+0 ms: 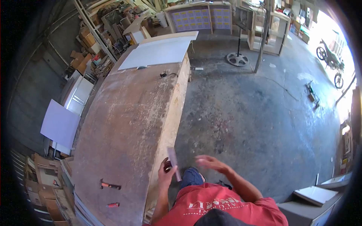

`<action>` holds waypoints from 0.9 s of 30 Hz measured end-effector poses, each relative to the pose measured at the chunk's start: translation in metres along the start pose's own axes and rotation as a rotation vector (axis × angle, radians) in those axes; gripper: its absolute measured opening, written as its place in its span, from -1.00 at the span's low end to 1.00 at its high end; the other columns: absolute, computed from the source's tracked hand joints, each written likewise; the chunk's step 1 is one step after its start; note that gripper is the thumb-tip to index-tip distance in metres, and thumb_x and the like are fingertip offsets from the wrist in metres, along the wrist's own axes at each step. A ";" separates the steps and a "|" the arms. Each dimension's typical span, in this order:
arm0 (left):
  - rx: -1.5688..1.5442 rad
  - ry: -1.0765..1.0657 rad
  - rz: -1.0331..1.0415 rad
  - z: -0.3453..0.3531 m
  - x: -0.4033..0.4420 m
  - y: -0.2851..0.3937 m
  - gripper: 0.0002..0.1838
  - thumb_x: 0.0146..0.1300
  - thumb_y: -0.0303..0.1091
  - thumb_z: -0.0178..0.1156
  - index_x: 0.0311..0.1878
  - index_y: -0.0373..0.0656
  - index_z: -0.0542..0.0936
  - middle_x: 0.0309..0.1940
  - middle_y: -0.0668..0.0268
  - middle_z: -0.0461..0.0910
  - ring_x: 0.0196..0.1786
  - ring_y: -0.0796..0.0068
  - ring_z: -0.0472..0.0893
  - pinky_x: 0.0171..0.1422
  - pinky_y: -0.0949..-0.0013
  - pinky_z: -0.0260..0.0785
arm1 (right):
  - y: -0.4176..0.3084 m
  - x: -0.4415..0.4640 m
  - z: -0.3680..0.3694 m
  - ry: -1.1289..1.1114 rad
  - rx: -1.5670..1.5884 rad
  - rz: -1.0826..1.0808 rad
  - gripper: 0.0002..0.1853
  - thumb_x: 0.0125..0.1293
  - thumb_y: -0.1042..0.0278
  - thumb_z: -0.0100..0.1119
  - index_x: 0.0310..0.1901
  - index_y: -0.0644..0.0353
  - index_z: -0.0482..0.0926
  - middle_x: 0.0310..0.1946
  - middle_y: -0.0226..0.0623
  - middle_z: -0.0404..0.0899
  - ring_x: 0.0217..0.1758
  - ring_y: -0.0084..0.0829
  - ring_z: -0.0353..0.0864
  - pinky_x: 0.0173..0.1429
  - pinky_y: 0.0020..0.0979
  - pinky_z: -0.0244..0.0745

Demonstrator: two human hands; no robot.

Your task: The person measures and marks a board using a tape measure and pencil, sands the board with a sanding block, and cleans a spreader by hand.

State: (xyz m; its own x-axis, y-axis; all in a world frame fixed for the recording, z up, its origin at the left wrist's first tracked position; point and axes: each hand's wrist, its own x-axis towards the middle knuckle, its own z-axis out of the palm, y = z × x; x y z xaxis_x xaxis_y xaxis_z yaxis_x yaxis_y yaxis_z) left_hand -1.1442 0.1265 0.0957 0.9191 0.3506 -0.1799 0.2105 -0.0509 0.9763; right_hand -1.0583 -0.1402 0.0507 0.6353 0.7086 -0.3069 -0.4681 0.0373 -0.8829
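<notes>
My left hand (166, 174) is closed around a narrow, flat pinkish strip (172, 157), held upright beside the workbench's long edge. To the right of it, my right hand (211, 162) is in the air with its fingers stretched out and nothing visible in them. A hammer (110, 185) with an orange and black handle lies on the brown workbench (124, 124), left of my left hand. Nearer to me on the bench is a small red tool (113, 205), too small to name.
A white sheet (154, 52) covers the bench's far end, with a small dark object (164, 75) and its cord nearby. Boards lean at left around a lilac panel (60, 123). A post (264, 37), a round-based stand (237, 59) and a motorcycle (332, 62) stand beyond.
</notes>
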 end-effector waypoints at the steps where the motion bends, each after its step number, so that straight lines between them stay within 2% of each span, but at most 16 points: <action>1: 0.066 -0.056 0.036 0.022 0.026 0.006 -0.29 0.13 -0.27 0.43 0.34 -0.26 0.40 0.01 0.21 0.60 0.04 0.40 0.61 0.12 0.32 0.47 | -0.032 0.020 0.009 0.012 0.046 -0.001 -0.39 0.49 -0.16 0.00 0.39 0.06 0.33 0.16 -0.35 0.53 0.15 -0.44 0.52 0.28 -0.28 0.41; 2: 0.119 -0.145 0.071 0.048 0.047 0.032 -0.30 0.11 -0.25 0.45 0.31 -0.26 0.43 0.00 0.18 0.61 0.03 0.39 0.62 0.13 0.33 0.47 | -0.044 0.048 0.007 0.025 0.034 -0.008 -0.39 0.49 -0.16 0.00 0.39 0.06 0.33 0.16 -0.35 0.53 0.15 -0.44 0.52 0.28 -0.28 0.41; 4: 0.321 -0.227 0.181 0.087 0.101 0.035 -0.31 0.12 -0.22 0.44 0.29 -0.28 0.45 0.02 0.13 0.61 0.05 0.36 0.63 0.14 0.32 0.47 | -0.052 0.097 -0.013 0.008 0.306 -0.147 -0.32 0.46 -0.25 -0.03 0.39 0.11 0.32 0.18 -0.22 0.51 0.21 -0.33 0.51 0.27 -0.23 0.43; 5: 0.239 -0.264 0.151 0.108 0.128 0.039 -0.30 0.13 -0.17 0.43 0.29 -0.29 0.44 0.01 0.09 0.61 0.08 0.32 0.62 0.16 0.29 0.46 | -0.048 0.118 -0.037 0.030 0.303 -0.160 -0.32 0.46 -0.25 -0.03 0.39 0.11 0.32 0.18 -0.22 0.51 0.21 -0.33 0.51 0.27 -0.23 0.43; 7: 0.245 -0.546 0.104 0.134 0.192 0.037 -0.27 0.18 -0.10 0.38 0.35 -0.25 0.41 0.15 0.04 0.55 0.17 0.26 0.58 0.26 0.24 0.42 | -0.048 0.159 -0.098 0.041 0.503 -0.155 -0.26 0.44 -0.33 -0.07 0.36 0.16 0.32 0.13 -0.16 0.54 0.16 -0.28 0.55 0.28 -0.22 0.43; 8: 0.240 -0.685 0.073 0.148 0.220 0.044 -0.26 0.19 -0.08 0.36 0.37 -0.23 0.39 0.21 0.03 0.52 0.20 0.23 0.56 0.30 0.22 0.40 | -0.066 0.156 -0.120 0.138 0.699 -0.167 -0.31 0.47 -0.24 -0.06 0.33 0.22 0.33 0.09 -0.19 0.57 0.12 -0.26 0.59 0.26 -0.18 0.48; 10: 0.329 -0.785 0.135 0.179 0.268 0.055 -0.26 0.21 -0.06 0.34 0.39 -0.19 0.38 0.26 0.04 0.49 0.22 0.20 0.55 0.33 0.21 0.37 | -0.089 0.148 -0.178 0.265 0.854 -0.110 -0.25 0.41 -0.33 -0.04 0.32 0.21 0.35 0.01 -0.09 0.61 -0.01 -0.20 0.66 0.12 -0.16 0.58; 12: 0.400 -0.877 0.197 0.211 0.320 0.069 -0.26 0.22 -0.05 0.32 0.40 -0.16 0.38 0.30 0.05 0.47 0.24 0.17 0.54 0.36 0.20 0.35 | -0.110 0.133 -0.221 0.582 0.763 -0.185 -0.19 0.34 -0.42 -0.01 0.31 0.19 0.36 -0.02 -0.02 0.62 -0.14 -0.16 0.70 -0.03 -0.12 0.65; 14: 0.488 -1.083 0.213 0.242 0.370 0.086 -0.29 0.22 -0.05 0.31 0.40 -0.13 0.39 0.32 0.07 0.46 0.27 0.13 0.52 0.37 0.20 0.35 | -0.120 0.108 -0.263 0.800 0.750 -0.231 -0.18 0.32 -0.44 0.00 0.31 0.16 0.36 -0.07 -0.04 0.63 -0.18 -0.18 0.70 -0.09 -0.12 0.66; 17: 0.506 -1.239 0.262 0.288 0.447 0.117 -0.33 0.28 -0.08 0.27 0.42 -0.07 0.38 0.30 0.07 0.47 0.26 0.17 0.53 0.33 0.18 0.38 | -0.108 0.079 -0.323 1.092 0.804 -0.401 -0.19 0.30 -0.46 0.01 0.30 0.11 0.37 -0.14 -0.09 0.62 -0.22 -0.17 0.69 -0.16 -0.12 0.67; 19: 0.543 -1.243 0.283 0.324 0.497 0.129 -0.34 0.28 -0.11 0.27 0.41 -0.08 0.38 0.29 0.06 0.47 0.24 0.15 0.54 0.33 0.18 0.38 | -0.110 0.074 -0.354 1.202 0.834 -0.429 -0.19 0.29 -0.46 0.01 0.31 0.09 0.35 -0.15 -0.11 0.61 -0.22 -0.17 0.68 -0.17 -0.12 0.67; 21: 0.571 -1.207 0.383 0.360 0.541 0.136 -0.36 0.26 -0.18 0.25 0.40 -0.11 0.38 0.27 0.03 0.48 0.22 0.12 0.55 0.33 0.19 0.38 | -0.105 0.077 -0.387 1.453 1.058 -0.592 -0.18 0.30 -0.47 -0.04 0.34 0.05 0.30 -0.11 -0.11 0.56 -0.19 -0.15 0.64 -0.14 -0.09 0.64; 22: 0.572 -1.207 0.362 0.377 0.562 0.140 -0.36 0.26 -0.18 0.25 0.40 -0.11 0.38 0.27 0.03 0.48 0.22 0.12 0.55 0.33 0.19 0.38 | -0.105 0.084 -0.408 1.457 1.063 -0.570 -0.18 0.30 -0.47 -0.04 0.34 0.05 0.30 -0.11 -0.11 0.56 -0.19 -0.15 0.64 -0.14 -0.09 0.64; 24: 0.604 -1.182 0.292 0.414 0.601 0.149 -0.36 0.25 -0.20 0.25 0.39 -0.13 0.39 0.26 0.03 0.49 0.22 0.11 0.55 0.34 0.19 0.38 | -0.092 0.105 -0.471 1.496 1.281 -0.593 -0.17 0.30 -0.49 -0.08 0.38 0.01 0.25 -0.07 -0.08 0.51 -0.12 -0.10 0.58 -0.07 -0.02 0.59; 25: 0.610 -1.176 0.324 0.430 0.621 0.148 -0.36 0.25 -0.22 0.24 0.39 -0.13 0.38 0.27 0.02 0.48 0.23 0.10 0.54 0.34 0.19 0.38 | -0.075 0.117 -0.512 1.444 1.327 -0.552 -0.14 0.28 -0.52 -0.10 0.38 0.00 0.24 -0.02 -0.06 0.49 -0.06 -0.04 0.55 0.00 0.04 0.54; 27: 0.617 -1.133 0.305 0.458 0.652 0.159 -0.37 0.25 -0.23 0.24 0.39 -0.14 0.38 0.27 0.01 0.48 0.22 0.10 0.55 0.34 0.19 0.37 | -0.129 0.160 -0.578 1.415 1.442 -0.447 -0.13 0.26 -0.53 -0.08 0.38 0.00 0.23 0.01 -0.06 0.47 -0.05 -0.04 0.54 0.01 0.04 0.53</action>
State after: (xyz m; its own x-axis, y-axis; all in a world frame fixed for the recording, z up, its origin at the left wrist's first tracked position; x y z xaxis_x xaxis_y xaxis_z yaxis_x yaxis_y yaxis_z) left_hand -0.3588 -0.0809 0.0783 0.6603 -0.7049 -0.2592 -0.2134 -0.5070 0.8351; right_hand -0.5412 -0.4391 -0.0897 0.4168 -0.3908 -0.8207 0.2262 0.9191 -0.3227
